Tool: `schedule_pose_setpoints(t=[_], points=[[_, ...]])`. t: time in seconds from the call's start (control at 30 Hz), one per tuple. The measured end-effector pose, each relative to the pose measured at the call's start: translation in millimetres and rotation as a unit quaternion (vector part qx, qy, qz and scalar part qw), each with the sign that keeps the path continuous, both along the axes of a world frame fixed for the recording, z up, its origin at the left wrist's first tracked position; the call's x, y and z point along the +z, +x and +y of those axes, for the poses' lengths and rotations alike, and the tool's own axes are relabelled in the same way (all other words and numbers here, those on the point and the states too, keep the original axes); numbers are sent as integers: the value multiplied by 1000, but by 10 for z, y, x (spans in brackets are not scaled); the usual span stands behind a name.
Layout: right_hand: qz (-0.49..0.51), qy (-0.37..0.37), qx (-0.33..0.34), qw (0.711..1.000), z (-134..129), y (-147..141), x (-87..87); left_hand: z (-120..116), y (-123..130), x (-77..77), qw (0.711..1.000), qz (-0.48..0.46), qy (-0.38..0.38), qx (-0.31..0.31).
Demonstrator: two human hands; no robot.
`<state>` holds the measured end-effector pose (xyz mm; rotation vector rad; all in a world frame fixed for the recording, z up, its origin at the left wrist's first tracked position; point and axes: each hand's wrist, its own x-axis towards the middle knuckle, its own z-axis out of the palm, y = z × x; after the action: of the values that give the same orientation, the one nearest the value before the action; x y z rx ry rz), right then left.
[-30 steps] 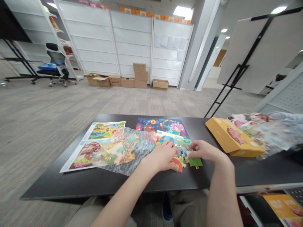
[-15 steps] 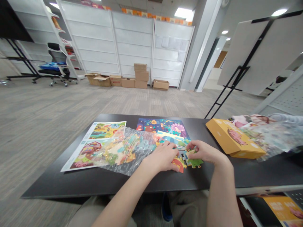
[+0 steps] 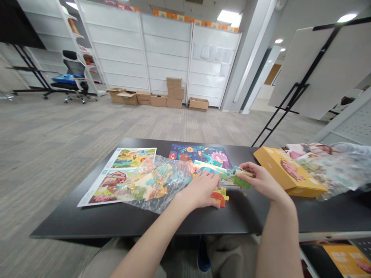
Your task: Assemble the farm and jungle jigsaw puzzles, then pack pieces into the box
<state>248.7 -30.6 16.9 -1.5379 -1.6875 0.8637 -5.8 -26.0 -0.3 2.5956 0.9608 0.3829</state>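
Observation:
My right hand (image 3: 257, 178) pinches a green jigsaw puzzle piece (image 3: 242, 182) and holds it just right of a partly joined puzzle (image 3: 210, 166). My left hand (image 3: 204, 189) lies flat with its fingers spread over the lower left of that puzzle, covering part of it. By its thumb shows an orange-and-yellow puzzle piece (image 3: 222, 197). Behind the joined pieces lies a dark blue puzzle picture (image 3: 199, 152) with animals. To the left, a clear plastic bag (image 3: 156, 179) with loose puzzle pieces inside overlaps a printed picture sheet (image 3: 98, 185).
A yellow box (image 3: 285, 170) stands on the black table (image 3: 226, 220) at the right, with a filled plastic bag (image 3: 336, 166) beside it. Across the floor, cardboard boxes (image 3: 174, 96) line white shelving. A whiteboard stand (image 3: 290, 104) rises behind the table's right side.
My right hand has moved right and slightly up, lifting the green puzzle piece away from the orange one. My left hand has stayed on the puzzle. The view has shifted slightly.

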Motion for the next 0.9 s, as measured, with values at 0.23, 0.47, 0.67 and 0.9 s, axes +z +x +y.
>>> schedule_pose_setpoints(t=[0.23, 0.47, 0.67, 0.9], points=[[116, 28, 11, 993, -57, -145, 90, 88, -39, -59, 974, -156, -155, 62], [146, 40, 76, 986, 8, -460, 125, 185, -2, 61, 878, -391, -256, 107], [215, 38, 58, 974, 66, -646, 109, 185, -68, 205, 849, -438, -275, 109], [228, 101, -10, 968, 97, -805, 104, 64, -478, 479, 973, -172, -81, 132]])
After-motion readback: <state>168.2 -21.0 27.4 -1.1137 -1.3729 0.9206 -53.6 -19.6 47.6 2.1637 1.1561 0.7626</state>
